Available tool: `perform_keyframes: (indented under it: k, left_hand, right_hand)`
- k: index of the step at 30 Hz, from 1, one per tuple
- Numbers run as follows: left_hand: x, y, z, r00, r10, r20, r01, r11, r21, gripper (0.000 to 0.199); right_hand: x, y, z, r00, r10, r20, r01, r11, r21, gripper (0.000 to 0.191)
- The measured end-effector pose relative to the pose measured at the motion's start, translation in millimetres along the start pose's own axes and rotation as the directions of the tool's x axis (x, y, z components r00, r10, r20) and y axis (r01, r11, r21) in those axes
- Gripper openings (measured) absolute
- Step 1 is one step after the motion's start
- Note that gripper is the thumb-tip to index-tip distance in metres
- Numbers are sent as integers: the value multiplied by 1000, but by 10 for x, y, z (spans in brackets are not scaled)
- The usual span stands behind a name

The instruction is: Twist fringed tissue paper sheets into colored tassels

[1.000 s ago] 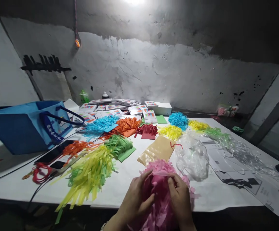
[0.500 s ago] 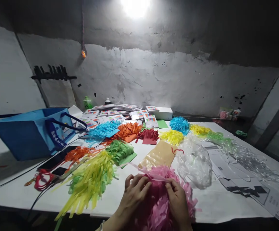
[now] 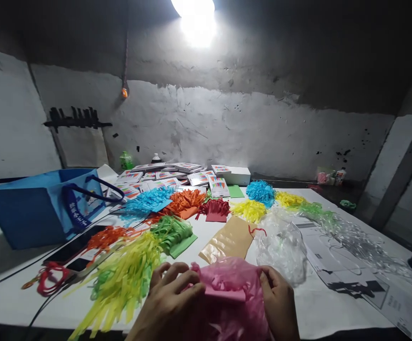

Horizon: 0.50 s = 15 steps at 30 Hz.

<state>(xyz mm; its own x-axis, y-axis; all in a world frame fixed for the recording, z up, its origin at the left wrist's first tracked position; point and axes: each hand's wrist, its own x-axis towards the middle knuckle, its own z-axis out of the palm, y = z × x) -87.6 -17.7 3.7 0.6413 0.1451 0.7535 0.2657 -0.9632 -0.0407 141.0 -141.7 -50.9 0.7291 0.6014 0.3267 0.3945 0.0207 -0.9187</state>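
A pink tissue-paper tassel, thin and slightly see-through, is stretched between my hands at the table's front edge. A flat folded pink band runs across its middle. My left hand is at the band's left end with fingers bent over it, partly hiding its hold. At the upper right edge, the thumb and fingers of my right hand pinch the pink sheet. Just beyond lies a tan paper envelope. Left of my hands are a green paper fringe and a yellow fringe.
Blue, orange and dark red fringes lie farther back, before piled printed packs. A blue bag stands left, near phones. Clear plastic strips and a printed sheet lie right.
The pink tassel has gone from a loose fringed bunch to a more spread sheet, its folded band now showing. My hands have moved apart, the left one leftward. The view has shifted slightly.
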Motion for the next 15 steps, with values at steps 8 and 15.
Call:
perform_keyframes:
  k: [8, 15]
  left_hand:
    - [105, -7, -422, 990, 126, 66, -101, 949, -297, 18]
    - [15, -211, -983, 996, 82, -29, -87, 921, -381, 23]
  right_hand:
    - [-70, -79, -109, 993, 70, 98, -68, 997, -23, 43]
    - [-134, 209, -260, 977, 191, 98, -200, 976, 88, 47]
